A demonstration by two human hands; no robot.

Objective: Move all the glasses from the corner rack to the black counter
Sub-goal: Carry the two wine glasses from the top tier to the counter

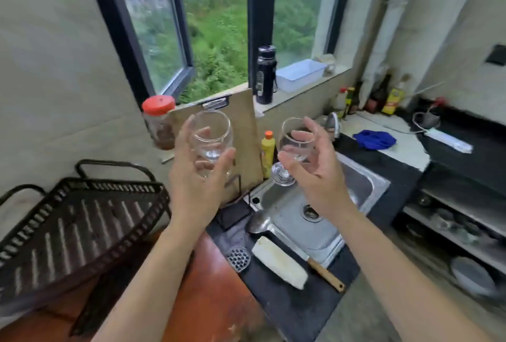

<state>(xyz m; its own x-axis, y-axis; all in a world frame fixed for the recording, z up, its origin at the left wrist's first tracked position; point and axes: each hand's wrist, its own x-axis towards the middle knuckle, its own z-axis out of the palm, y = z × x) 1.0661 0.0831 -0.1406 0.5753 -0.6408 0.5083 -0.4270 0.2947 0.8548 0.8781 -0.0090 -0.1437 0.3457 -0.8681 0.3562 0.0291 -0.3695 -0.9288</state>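
Note:
My left hand (pixel 197 177) grips a clear stemmed glass (pixel 210 133) by the bowl, held upright in the air in front of the wooden cutting board. My right hand (pixel 315 166) holds a second clear stemmed glass (pixel 294 139), its round foot (pixel 283 174) showing below my fingers, above the left end of the steel sink. The black wire corner rack (pixel 79 221) stands at the lower left, its top shelf holding nothing I can see. The black counter (pixel 287 306) runs around the sink and off to the right.
A steel sink (pixel 315 204) sits below my hands. A cleaver (pixel 287 265), a ladle and a round strainer lie on the counter's front. A cutting board (pixel 241 133), a red-lidded jar (pixel 160 122) and a yellow bottle (pixel 267 152) stand behind. A blue cloth (pixel 375 139) lies right.

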